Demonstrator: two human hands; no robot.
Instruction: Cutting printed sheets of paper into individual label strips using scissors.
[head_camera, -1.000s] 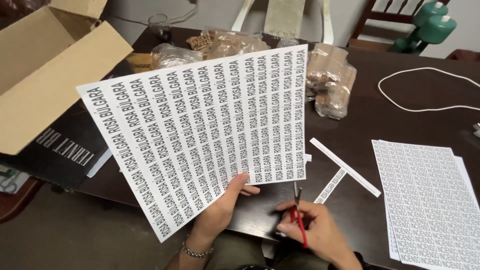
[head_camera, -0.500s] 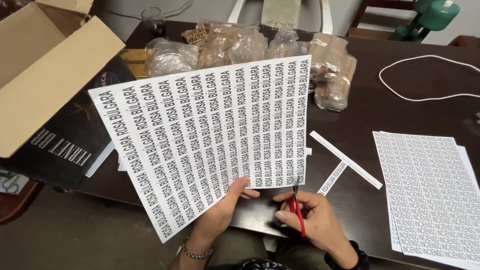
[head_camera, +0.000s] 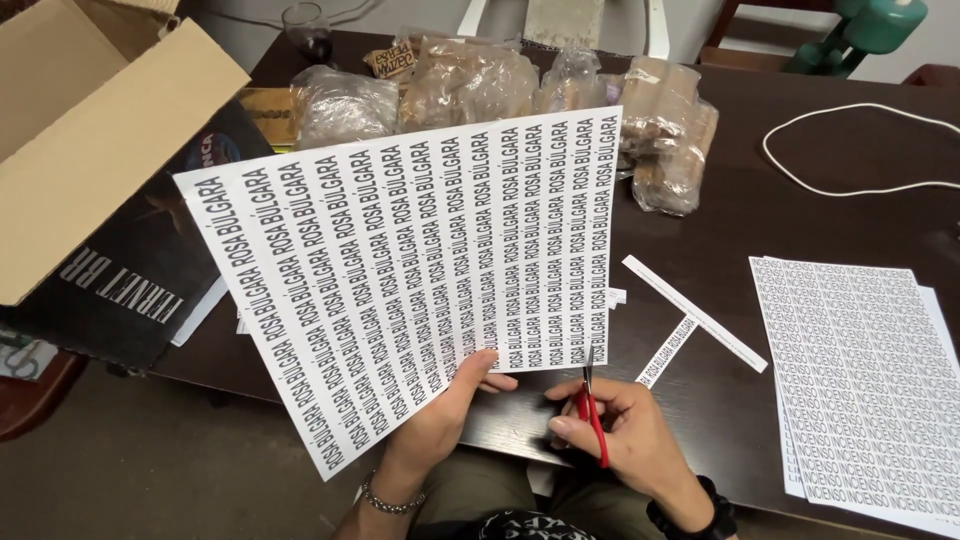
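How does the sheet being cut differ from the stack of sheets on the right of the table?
The held sheet is a single page raised off the table in the left hand, with the scissors in the right hand at its bottom edge; the stack is several pages lying flat, untouched. The held sheet's lettering is larger, the stack's smaller and denser. Both are white with repeated black text.

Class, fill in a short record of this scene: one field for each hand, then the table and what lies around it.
left hand: holds printed sheet by its lower edge
right hand: grips red scissors, blades at sheet's lower right edge
table: dark wood
on table: cut paper strips, stack of printed sheets, plastic bags, white cord
left side: open cardboard box
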